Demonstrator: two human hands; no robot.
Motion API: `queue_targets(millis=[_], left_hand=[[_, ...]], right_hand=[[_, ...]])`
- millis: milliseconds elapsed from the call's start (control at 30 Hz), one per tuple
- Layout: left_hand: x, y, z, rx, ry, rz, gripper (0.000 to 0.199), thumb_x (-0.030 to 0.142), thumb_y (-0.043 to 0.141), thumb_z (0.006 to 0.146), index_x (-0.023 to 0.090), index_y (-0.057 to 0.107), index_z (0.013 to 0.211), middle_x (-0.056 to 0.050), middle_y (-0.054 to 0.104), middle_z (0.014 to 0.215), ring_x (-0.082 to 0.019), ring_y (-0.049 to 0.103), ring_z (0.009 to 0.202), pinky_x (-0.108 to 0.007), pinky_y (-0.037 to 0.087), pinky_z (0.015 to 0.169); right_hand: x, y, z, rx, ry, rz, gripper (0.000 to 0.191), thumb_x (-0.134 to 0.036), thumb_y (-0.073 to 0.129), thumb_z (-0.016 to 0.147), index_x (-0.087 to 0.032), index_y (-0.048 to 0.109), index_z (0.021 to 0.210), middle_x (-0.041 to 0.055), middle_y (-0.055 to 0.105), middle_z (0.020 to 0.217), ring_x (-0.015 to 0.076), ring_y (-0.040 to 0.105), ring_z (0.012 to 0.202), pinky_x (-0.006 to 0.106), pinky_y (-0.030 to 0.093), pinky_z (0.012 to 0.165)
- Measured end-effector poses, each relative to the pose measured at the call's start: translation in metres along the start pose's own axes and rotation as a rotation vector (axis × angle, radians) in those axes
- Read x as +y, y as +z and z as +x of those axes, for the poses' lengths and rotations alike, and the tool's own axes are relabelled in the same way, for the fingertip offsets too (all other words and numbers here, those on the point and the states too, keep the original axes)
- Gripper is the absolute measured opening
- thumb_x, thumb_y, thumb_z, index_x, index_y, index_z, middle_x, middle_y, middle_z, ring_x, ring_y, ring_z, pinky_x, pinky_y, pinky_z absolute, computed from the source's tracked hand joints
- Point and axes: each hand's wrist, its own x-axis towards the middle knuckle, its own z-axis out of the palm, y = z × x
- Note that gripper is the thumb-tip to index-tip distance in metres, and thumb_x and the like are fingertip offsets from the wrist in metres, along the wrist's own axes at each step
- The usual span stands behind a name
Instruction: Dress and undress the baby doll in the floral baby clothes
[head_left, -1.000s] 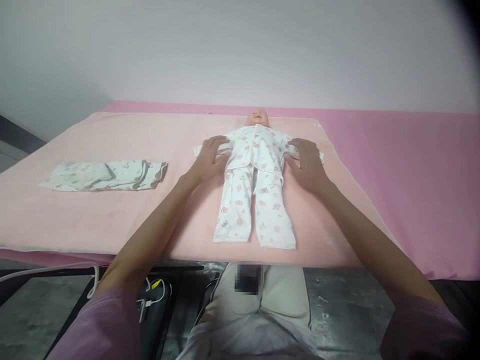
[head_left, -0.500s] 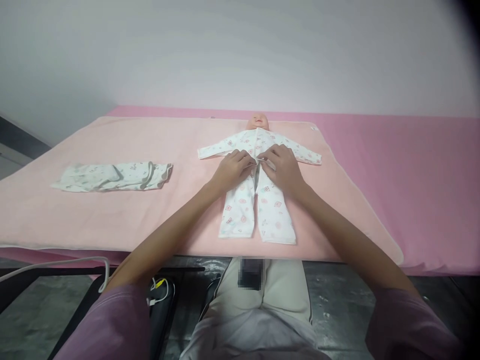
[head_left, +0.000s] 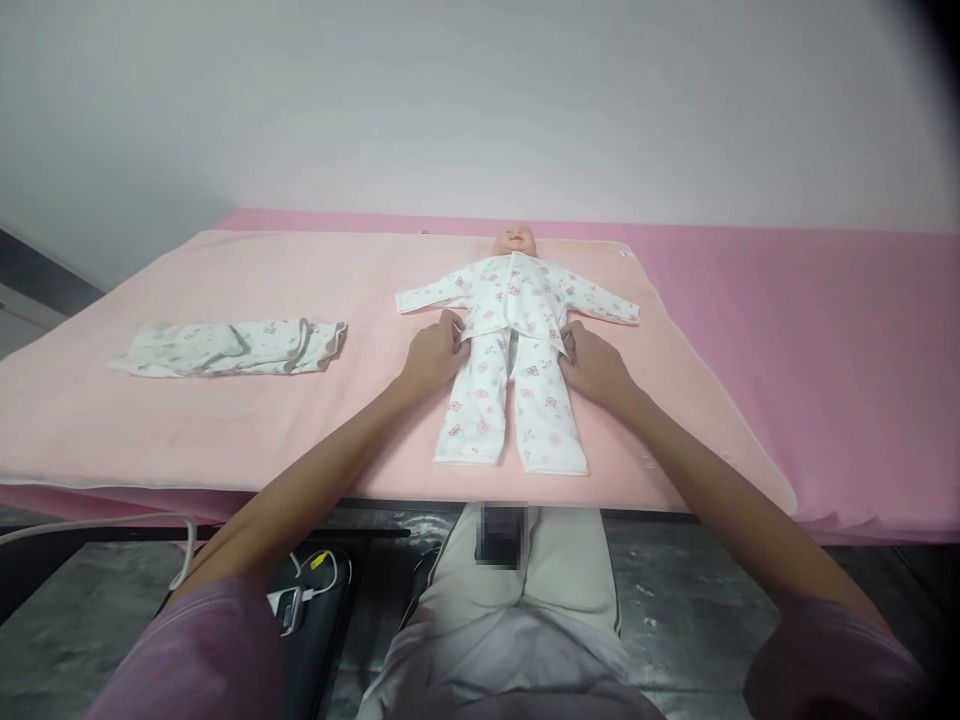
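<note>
On the pink mat lies a doll (head_left: 514, 240) on its back, dressed in a white printed baby top (head_left: 514, 290) with its sleeves spread out. Matching white baby pants (head_left: 476, 410) cover its legs. My left hand (head_left: 436, 352) is closed on the lower left corner of the top's hem. At the opposite side, my right hand (head_left: 598, 364) pinches the hem's lower right corner. Between the hands the hem lies over the waist of the pants. The fingertips of both hands are partly hidden by cloth.
A folded white printed garment (head_left: 232, 348) lies to the left on the peach mat (head_left: 360, 280). A brighter pink cover (head_left: 787, 350) shows at the right and back. Below the table's front edge are a white cable (head_left: 97, 522) and a small plugged-in device (head_left: 286, 608).
Both hands have moved apart from the middle of the top to its two side corners. The hem now lies spread out flatter over the pants' waist.
</note>
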Motion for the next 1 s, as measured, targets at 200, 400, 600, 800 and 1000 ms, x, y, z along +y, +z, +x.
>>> queue_targets(millis=[200, 400, 600, 800, 1000], left_hand=[[0.003, -0.017, -0.026, 0.049, 0.008, 0.085, 0.023, 0.03, 0.057, 0.101, 0.026, 0.055, 0.124, -0.007, 0.078, 0.095, -0.034, 0.073, 0.087, -0.046, 0.05, 0.084], [0.023, -0.036, -0.086, -0.043, -0.053, -0.029, 0.025, 0.051, 0.054, 0.107, 0.027, 0.06, 0.104, -0.007, 0.076, 0.088, -0.034, 0.07, 0.083, -0.053, 0.05, 0.088], [0.033, -0.032, -0.126, -0.173, -0.024, 0.014, 0.051, 0.06, 0.057, 0.103, 0.025, 0.047, 0.066, -0.008, 0.07, 0.079, -0.034, 0.067, 0.086, -0.056, 0.048, 0.089], [0.035, -0.042, -0.148, -0.249, -0.215, -0.304, 0.038, 0.061, 0.059, 0.103, 0.028, 0.048, 0.087, 0.003, 0.06, 0.066, -0.023, 0.058, 0.062, -0.036, 0.041, 0.064], [0.038, -0.037, -0.17, -0.123, -0.164, -0.166, 0.026, 0.045, 0.063, 0.103, 0.027, 0.046, 0.111, 0.004, 0.071, 0.075, -0.024, 0.068, 0.068, -0.036, 0.044, 0.074]], right_hand=[[-0.005, -0.014, -0.024, 0.087, 0.037, 0.036, 0.028, -0.036, 0.062, 0.097, -0.026, 0.058, 0.122, 0.0068, 0.068, 0.088, 0.0335, 0.063, 0.082, 0.047, 0.049, 0.072], [-0.07, -0.031, -0.075, 0.086, -0.173, 0.114, 0.014, -0.036, 0.059, 0.107, -0.03, 0.061, 0.12, 0.0113, 0.069, 0.111, 0.036, 0.065, 0.102, 0.054, 0.053, 0.085], [-0.131, 0.01, -0.112, -0.136, -0.372, -0.049, 0.021, -0.047, 0.066, 0.108, -0.026, 0.064, 0.109, 0.0122, 0.071, 0.11, 0.036, 0.062, 0.102, 0.053, 0.048, 0.086], [-0.144, 0.017, -0.114, -0.045, -0.395, -0.069, 0.019, -0.02, 0.05, 0.108, -0.026, 0.064, 0.098, 0.0087, 0.071, 0.097, 0.0327, 0.061, 0.099, 0.05, 0.044, 0.09], [-0.144, 0.02, -0.117, -0.068, -0.372, -0.089, 0.016, -0.038, 0.061, 0.111, -0.023, 0.065, 0.115, 0.0113, 0.073, 0.112, 0.0334, 0.06, 0.105, 0.047, 0.042, 0.093]])
